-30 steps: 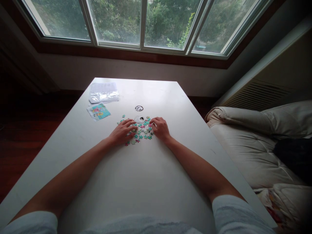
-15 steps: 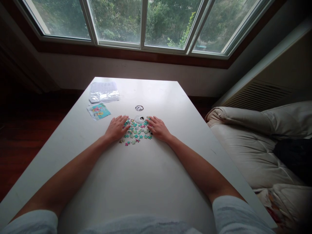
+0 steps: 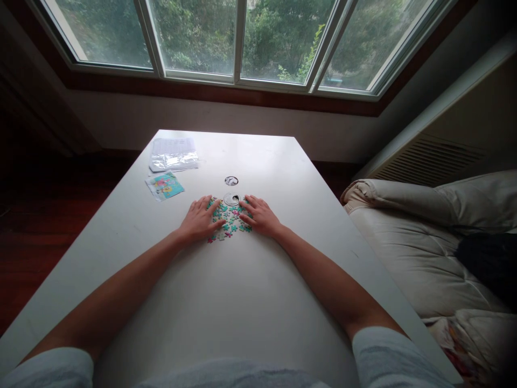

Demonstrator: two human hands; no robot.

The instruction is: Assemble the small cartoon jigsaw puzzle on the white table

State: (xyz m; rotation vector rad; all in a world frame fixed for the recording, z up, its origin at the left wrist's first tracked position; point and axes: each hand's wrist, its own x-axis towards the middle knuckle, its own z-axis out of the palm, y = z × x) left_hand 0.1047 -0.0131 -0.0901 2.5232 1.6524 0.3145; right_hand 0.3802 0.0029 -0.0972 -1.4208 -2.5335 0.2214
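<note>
Small jigsaw puzzle pieces [image 3: 229,218] in teal, green and pink lie loosely spread on the white table [image 3: 226,302]. My left hand [image 3: 199,218] rests palm down over the left side of them, fingers spread and thumb toward the middle. Along the right side lies my right hand [image 3: 260,214], also flat with its fingers apart. Both palms hide some pieces beneath them. Just beyond the pieces, between my fingertips, is a round silvery cable-hole cover [image 3: 231,199] with a dark opening. Farther back is a second round hole [image 3: 231,181] in the tabletop.
On the table's far left are a clear plastic bag with papers [image 3: 173,154] and a small colourful picture sheet [image 3: 165,185]. A cream padded sofa [image 3: 404,248] stands along the right, with dark cloth [image 3: 490,264] on it. Windows [image 3: 210,43] line the far wall.
My left hand has shifted right and slightly nearer, over pieces that showed at the lower left. The right hand has moved slightly left. The pieces now lie in a narrower patch.
</note>
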